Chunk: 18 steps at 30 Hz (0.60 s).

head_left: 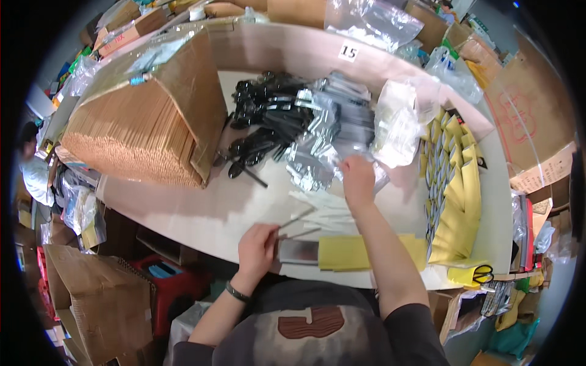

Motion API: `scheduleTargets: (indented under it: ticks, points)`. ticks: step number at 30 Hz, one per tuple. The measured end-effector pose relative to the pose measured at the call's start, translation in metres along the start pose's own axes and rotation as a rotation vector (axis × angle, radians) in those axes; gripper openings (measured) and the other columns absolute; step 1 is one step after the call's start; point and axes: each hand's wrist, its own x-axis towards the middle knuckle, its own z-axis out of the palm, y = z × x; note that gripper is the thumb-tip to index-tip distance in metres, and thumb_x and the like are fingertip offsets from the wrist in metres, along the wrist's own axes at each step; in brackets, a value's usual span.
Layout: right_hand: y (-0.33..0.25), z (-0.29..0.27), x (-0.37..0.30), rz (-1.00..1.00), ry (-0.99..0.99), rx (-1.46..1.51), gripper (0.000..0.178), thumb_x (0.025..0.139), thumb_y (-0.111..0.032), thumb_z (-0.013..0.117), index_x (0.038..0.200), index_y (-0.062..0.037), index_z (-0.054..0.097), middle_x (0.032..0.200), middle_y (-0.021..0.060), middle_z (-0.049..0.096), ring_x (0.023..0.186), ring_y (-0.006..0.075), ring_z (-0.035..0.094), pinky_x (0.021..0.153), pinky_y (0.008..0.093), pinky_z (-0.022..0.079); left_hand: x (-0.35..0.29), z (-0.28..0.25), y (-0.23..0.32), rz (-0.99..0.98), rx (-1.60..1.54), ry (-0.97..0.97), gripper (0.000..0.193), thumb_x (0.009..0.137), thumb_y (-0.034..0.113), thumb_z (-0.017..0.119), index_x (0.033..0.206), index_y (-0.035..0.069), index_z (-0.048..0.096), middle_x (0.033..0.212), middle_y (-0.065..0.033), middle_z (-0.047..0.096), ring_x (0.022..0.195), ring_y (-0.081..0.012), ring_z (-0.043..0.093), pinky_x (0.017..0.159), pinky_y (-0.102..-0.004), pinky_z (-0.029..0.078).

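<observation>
My left hand (259,247) is closed at the table's near edge, with two thin dark sticks (300,218) poking out to the right from its fingers. Their exact kind is too small to make out. My right hand (358,175) reaches farther out, its fingers drawn together at the edge of shiny clear plastic packets (311,169); what they grip is hidden. White paper strips (326,212) lie between the hands. Below my right forearm is a stack of yellow sleeves (345,252). Black plastic spoons (262,143) are heaped beyond my left hand, beside blurred dark wrapped pieces (354,119).
A carton packed with brown cardboard sheets (131,137) stands at the left. At the right are a white plastic bag (395,125), rows of yellow-and-grey packets (455,195) and black-handled scissors (483,274). A raised board (274,46) rims the back. Another person (38,174) is far left.
</observation>
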Motion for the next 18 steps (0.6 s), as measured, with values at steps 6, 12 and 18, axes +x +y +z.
scheduleTargets:
  ticks: [6,12,18]
  points:
    - [-0.088,-0.062,-0.022,0.120,-0.455,0.464,0.013,0.083,-0.011,0.073,0.084,-0.0022,0.062,0.077,0.0088,0.065,0.071,0.0170,0.063,0.063,0.0302,0.048,0.012,-0.056,0.007,-0.124,-0.072,0.168,0.010,0.092,0.003,0.065,0.102,0.001,0.070,0.087,-0.0085,0.065,0.078,-0.0173,0.060,0.073,-0.0270,0.048]
    - [-0.113,-0.055,-0.112,-0.347,-0.453,0.202,0.028,0.080,-0.015,0.075,0.103,-0.0068,0.062,0.109,0.0117,0.063,0.101,0.0315,0.060,0.091,0.0484,0.046,0.006,-0.034,0.005,-0.247,-0.349,0.011,0.011,0.091,0.003,0.066,0.102,0.002,0.067,0.084,-0.0097,0.062,0.076,-0.0186,0.062,0.071,-0.0285,0.049]
    - [-0.077,-0.097,-0.136,-0.491,-0.474,0.229,0.044,0.085,-0.015,0.071,0.127,-0.0095,0.059,0.130,0.0123,0.060,0.122,0.0303,0.056,0.103,0.0514,0.041,-0.003,-0.036,0.010,0.163,0.174,-0.306,0.013,0.076,0.007,0.072,0.087,0.008,0.065,0.083,-0.0087,0.062,0.085,-0.0300,0.062,0.078,-0.0392,0.049]
